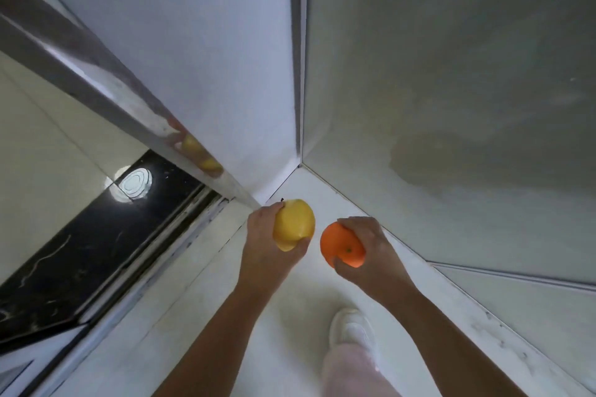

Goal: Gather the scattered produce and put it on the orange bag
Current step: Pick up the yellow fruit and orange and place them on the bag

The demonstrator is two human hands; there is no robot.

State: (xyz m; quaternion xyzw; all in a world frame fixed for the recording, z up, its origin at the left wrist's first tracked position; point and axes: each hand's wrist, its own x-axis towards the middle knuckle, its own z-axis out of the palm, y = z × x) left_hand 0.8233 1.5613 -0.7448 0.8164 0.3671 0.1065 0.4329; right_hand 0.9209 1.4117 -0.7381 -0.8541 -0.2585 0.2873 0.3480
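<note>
A yellow apple-shaped fruit with a small dark stem is gripped in my left hand, fingers behind it and thumb under it. An orange with a green stem spot is held in my right hand, fingers curled over its top. Both fruits hang above a white floor, side by side and a short gap apart. The orange bag is nowhere in view.
I stand in a corner where two pale walls meet. A shiny metal frame runs diagonally at left, with a black glossy strip beyond it. My white shoe and pale trouser leg are below my right arm.
</note>
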